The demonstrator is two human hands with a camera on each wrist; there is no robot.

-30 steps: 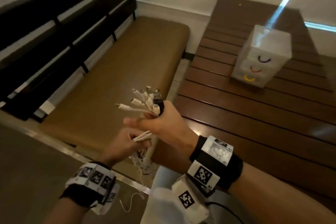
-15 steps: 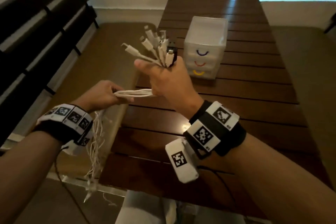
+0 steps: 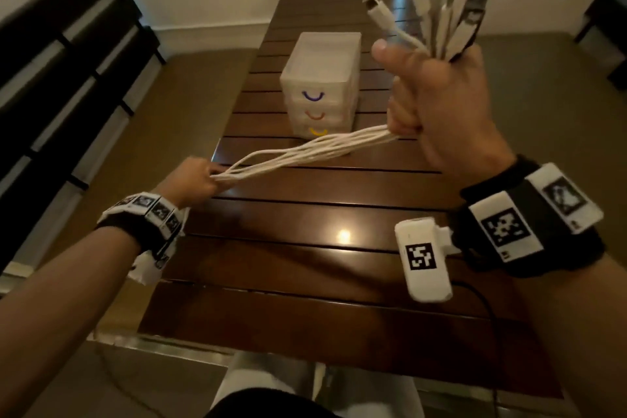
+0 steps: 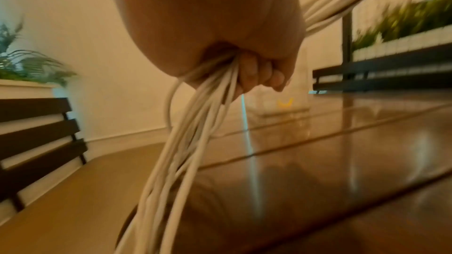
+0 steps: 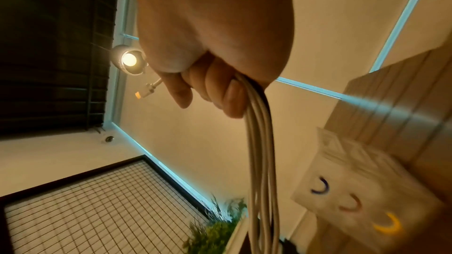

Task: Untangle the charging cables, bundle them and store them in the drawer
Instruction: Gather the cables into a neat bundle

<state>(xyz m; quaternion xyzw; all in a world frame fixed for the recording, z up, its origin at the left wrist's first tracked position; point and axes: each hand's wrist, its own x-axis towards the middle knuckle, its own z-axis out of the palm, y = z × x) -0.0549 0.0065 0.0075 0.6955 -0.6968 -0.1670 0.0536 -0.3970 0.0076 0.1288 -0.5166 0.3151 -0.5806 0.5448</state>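
Several white charging cables (image 3: 305,151) run as one bunch between my two hands above the table. My right hand (image 3: 437,102) grips them in a fist, raised at the upper right, and the plug ends (image 3: 441,10) fan out above it. My left hand (image 3: 193,176) grips the same cables (image 4: 195,132) lower down at the left table edge, and their loose tails hang below it. In the right wrist view the cables (image 5: 261,161) drop straight from my curled fingers (image 5: 227,96). A small white drawer unit (image 3: 320,85) with purple, orange and yellow handles stands on the table, its drawers closed.
The dark slatted wooden table (image 3: 322,248) stretches ahead of me. A brown padded bench (image 3: 163,105) with a dark slatted back (image 3: 61,78) runs along the left. Another bench seat (image 3: 543,95) lies to the right. Green plants (image 4: 403,20) sit on ledges.
My right hand has risen up and to the right with the plug ends, while my left hand slid down the bunch, so the cables now stretch out long between them.
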